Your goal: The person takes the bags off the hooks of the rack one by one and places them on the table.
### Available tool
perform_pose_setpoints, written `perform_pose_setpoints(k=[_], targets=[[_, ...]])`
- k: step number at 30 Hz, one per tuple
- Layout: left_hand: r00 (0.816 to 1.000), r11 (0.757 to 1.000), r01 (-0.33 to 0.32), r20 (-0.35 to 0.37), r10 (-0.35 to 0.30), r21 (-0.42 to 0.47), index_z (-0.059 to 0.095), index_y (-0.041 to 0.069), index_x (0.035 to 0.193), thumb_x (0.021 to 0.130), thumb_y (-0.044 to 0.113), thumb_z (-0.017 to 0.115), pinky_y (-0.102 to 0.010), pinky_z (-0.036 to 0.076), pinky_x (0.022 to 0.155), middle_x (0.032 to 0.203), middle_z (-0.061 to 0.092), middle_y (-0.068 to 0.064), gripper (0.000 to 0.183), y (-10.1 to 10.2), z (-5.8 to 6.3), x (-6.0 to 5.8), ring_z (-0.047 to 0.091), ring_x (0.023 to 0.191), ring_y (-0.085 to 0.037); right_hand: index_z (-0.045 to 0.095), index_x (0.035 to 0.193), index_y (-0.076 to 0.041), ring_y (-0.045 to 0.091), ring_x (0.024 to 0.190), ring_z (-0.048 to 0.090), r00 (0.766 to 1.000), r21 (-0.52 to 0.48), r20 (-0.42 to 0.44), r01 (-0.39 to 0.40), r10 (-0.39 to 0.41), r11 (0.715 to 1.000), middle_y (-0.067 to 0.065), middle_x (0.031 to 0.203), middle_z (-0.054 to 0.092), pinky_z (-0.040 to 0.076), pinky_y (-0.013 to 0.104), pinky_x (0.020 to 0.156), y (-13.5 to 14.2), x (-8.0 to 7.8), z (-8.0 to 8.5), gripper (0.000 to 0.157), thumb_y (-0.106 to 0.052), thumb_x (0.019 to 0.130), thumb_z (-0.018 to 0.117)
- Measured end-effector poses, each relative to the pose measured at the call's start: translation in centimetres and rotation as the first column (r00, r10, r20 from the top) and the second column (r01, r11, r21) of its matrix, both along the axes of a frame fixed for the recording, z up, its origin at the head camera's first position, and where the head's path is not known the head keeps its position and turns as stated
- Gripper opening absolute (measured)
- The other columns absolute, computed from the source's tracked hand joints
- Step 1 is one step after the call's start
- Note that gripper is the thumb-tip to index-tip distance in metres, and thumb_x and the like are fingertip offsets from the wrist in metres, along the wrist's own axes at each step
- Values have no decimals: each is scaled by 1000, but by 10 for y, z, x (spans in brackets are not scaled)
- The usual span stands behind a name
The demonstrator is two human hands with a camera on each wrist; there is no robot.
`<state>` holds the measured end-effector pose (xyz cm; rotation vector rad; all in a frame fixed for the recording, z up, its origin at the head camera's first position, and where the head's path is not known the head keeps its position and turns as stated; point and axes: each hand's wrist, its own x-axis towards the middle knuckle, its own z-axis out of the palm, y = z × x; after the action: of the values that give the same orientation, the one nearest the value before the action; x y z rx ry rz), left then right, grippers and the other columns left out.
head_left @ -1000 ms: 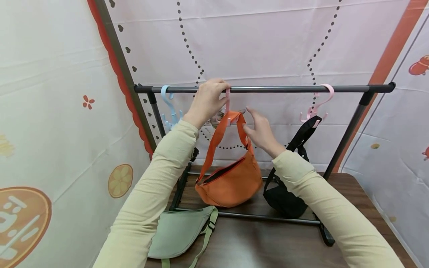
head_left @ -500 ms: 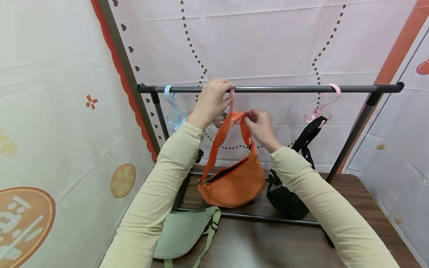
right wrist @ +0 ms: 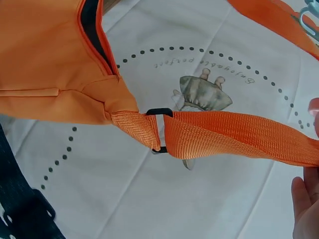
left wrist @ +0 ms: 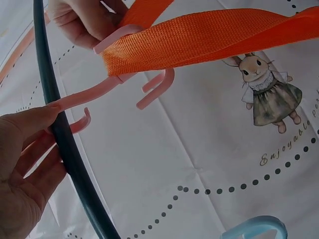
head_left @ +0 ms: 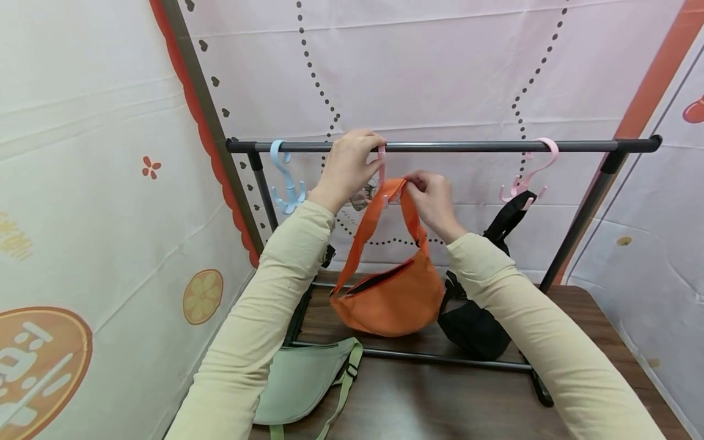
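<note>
An orange waist bag [head_left: 393, 299] hangs by its strap [left wrist: 199, 42] at the pink hook hanger [left wrist: 89, 94] in the middle of the black rail. With thumb and fingers my left hand [head_left: 352, 165] holds that hanger's stem against the rail. My right hand [head_left: 434, 198] pinches the top of the strap just right of the hooks. In the left wrist view, the strap loop lies over one prong while other prongs stick out below it. The right wrist view shows the strap's black buckle [right wrist: 159, 112] and, at the edge, fingers on the strap.
A black bag [head_left: 475, 327] hangs from another pink hanger [head_left: 530, 174] at the right. The light blue hanger [head_left: 287, 183] is on the rail [head_left: 467, 146] at the left. A pale green waist bag [head_left: 299, 382] lies on the wooden table [head_left: 429, 397].
My right hand came to the strap, took hold of it and lifted it slightly. The orange bag has shifted a little right and up. My left hand stays on the hanger.
</note>
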<state>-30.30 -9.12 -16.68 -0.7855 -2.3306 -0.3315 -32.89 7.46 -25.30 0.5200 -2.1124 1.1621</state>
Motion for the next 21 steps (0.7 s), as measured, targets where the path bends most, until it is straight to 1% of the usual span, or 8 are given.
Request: perform_pose_setpoints(k=[6, 9, 16, 18, 21], targets=[[1000, 1000, -8, -2, 8, 8, 64, 6, 111, 85, 13, 64, -28, 42, 90, 108, 64, -6, 27, 0, -1, 0, 56, 101, -19, 70, 86, 3, 20, 63, 61, 993, 25, -111, 50, -47, 998, 14, 76, 68, 46, 27, 61, -1, 2, 10, 18, -2, 84, 53], [1000, 1000, -13, -5, 13, 12, 64, 6, 111, 84, 14, 64, -28, 43, 88, 108, 64, -5, 28, 0, -2, -1, 57, 100, -19, 71, 84, 4, 20, 63, 62, 987, 14, -149, 61, -58, 998, 14, 76, 68, 46, 27, 61, -2, 4, 15, 18, -1, 82, 53], [1000, 1000, -7, -11, 7, 21, 65, 6, 110, 84, 13, 64, -28, 44, 86, 106, 64, -5, 27, 1, -1, -1, 58, 97, -19, 72, 83, 2, 18, 62, 62, 973, -23, -200, 116, -118, 993, 12, 75, 68, 44, 20, 59, -4, 10, 27, 17, -3, 81, 55], [1000, 1000, -9, -9, 9, 21, 65, 7, 110, 85, 13, 64, -28, 44, 86, 106, 64, -5, 27, 2, -1, -1, 57, 97, -19, 72, 84, 1, 18, 62, 62, 970, -16, -208, 123, -124, 992, 11, 75, 68, 44, 20, 59, -4, 12, 29, 16, -4, 82, 56], [1000, 1000, -7, -2, 7, 28, 65, 7, 110, 84, 13, 65, -28, 44, 86, 104, 65, -5, 27, 2, -1, -1, 57, 97, -19, 72, 85, 2, 18, 62, 62, 969, -15, -215, 122, -123, 992, 12, 76, 68, 47, 24, 59, -5, 17, 32, 16, -4, 83, 57]])
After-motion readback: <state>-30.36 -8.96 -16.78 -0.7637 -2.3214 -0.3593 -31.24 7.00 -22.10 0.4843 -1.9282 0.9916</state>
